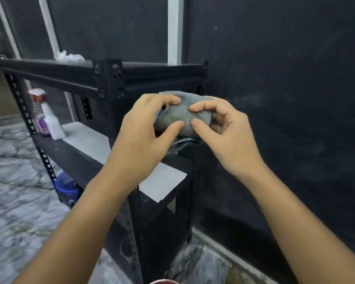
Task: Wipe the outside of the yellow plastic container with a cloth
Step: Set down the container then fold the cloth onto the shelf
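A bunched grey cloth point(180, 114) is held up in front of the black metal shelf rack point(111, 78), above its middle shelf. My left hand point(143, 132) grips the cloth's left side with curled fingers and thumb. My right hand point(219, 128) pinches its right side between thumb and fingertips. No yellow plastic container shows in this view. Something metallic and curved point(180, 145) peeks out just under the cloth; I cannot tell what it is.
A spray bottle point(44, 115) with a purple label stands at the left end of the middle shelf. A blue tub point(66, 186) sits on the lower level. White stuff point(70, 56) lies on the top shelf. A dark wall stands to the right; marbled floor spreads left.
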